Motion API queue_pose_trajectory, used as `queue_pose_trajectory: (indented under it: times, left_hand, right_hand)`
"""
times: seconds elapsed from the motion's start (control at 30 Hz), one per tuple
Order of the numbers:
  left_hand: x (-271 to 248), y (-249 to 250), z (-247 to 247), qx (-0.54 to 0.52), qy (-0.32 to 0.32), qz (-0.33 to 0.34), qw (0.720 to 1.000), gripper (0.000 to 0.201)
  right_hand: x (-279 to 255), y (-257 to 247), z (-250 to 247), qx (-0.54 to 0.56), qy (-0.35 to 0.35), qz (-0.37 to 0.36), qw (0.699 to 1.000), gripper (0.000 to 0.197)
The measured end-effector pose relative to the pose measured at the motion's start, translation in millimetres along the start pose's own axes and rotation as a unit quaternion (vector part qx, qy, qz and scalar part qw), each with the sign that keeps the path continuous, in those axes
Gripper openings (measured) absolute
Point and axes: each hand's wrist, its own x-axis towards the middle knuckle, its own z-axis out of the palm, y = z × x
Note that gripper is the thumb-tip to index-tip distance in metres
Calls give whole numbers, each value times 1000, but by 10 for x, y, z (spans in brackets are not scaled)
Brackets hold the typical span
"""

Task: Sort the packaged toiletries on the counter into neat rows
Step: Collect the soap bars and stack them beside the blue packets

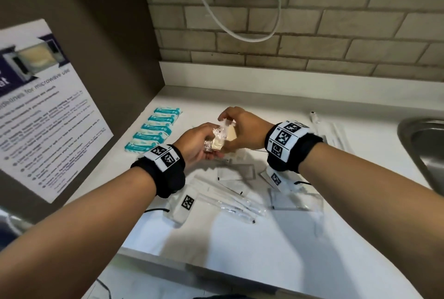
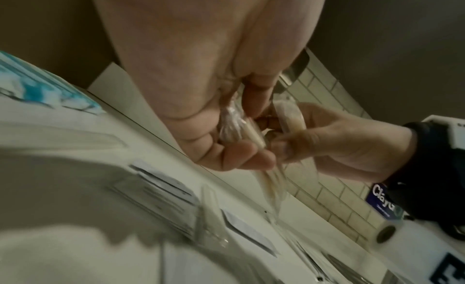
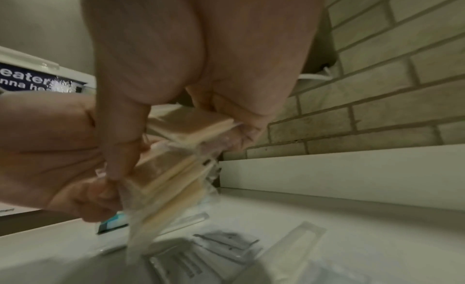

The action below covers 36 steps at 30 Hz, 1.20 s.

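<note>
Above the white counter (image 1: pixel 240 231) my left hand (image 1: pixel 204 146) grips a small stack of cream pads in clear wrappers (image 1: pixel 217 144). My right hand (image 1: pixel 228 119) pinches one more wrapped cream pad (image 1: pixel 231 133) by its crinkled top, right against the stack. In the left wrist view my left fingers (image 2: pixel 241 157) curl under a wrapped pad (image 2: pixel 254 136), and the right hand holds another pad (image 2: pixel 289 117) beside it. The right wrist view has the stack of pads (image 3: pixel 176 169) fanned between both hands. Several teal packets (image 1: pixel 153 130) lie in a neat row at the counter's left.
Flat clear and white packets (image 1: pixel 230 193) lie scattered under my wrists. A steel sink (image 1: pixel 422 145) is at the right. A brown side panel with a poster (image 1: pixel 43 111) closes the left, a brick wall (image 1: pixel 312 34) the back. A cable (image 1: pixel 216 15) hangs on the wall.
</note>
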Motion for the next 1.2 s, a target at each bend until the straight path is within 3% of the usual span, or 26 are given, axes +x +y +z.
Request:
queue_pose_trajectory:
  times: [0.07,0.17,0.27,0.53,0.6,0.7,0.77,0.83,0.9,1.03,1.1,1.2]
  left_hand:
    - [-12,37,-187,-27,-11,-12,999,32]
    - [3,56,-319,5,-35,-23,999,43]
    - [12,56,-598,80,-42,-20,996,13]
    - [59,-165,-1046,113,-27,-22,993,24]
    - [68,-167,-1067,103,-28,-25,994,22]
    - [49,-130,-1073,103,-36,-21,994,22]
    - [49,-126,-1072,104,-42,-21,993,22]
    - [50,-124,-1055,105,-46,-22,993,22]
    - [65,-138,-1028,106,-51,-26,993,23]
    - [74,-136,-985,102,-52,-31,993,22]
    - [73,-119,-995,100,-41,-27,994,23]
    - [81,-75,-1029,79,4,-17,997,28]
  right_hand:
    - [132,-134,58,-3,-11,6,1000,83]
    - [257,-297,135,-30,-32,13,999,88]
    - [451,-520,326,-33,-57,21,998,89]
    - [624,-667,600,-64,-80,40,994,87]
    - [594,-644,578,-48,-73,65,994,87]
    - [460,-596,460,-51,-96,166,980,95]
    - [339,-542,452,-100,-192,227,949,87]
    - [274,-491,563,-111,-260,236,930,73]
    - [279,-425,710,-66,-238,227,942,59]
    - [321,-392,792,12,-200,215,956,50]
    - [316,-370,754,16,-196,206,959,50]
    - [309,-348,587,-26,-187,198,962,30]
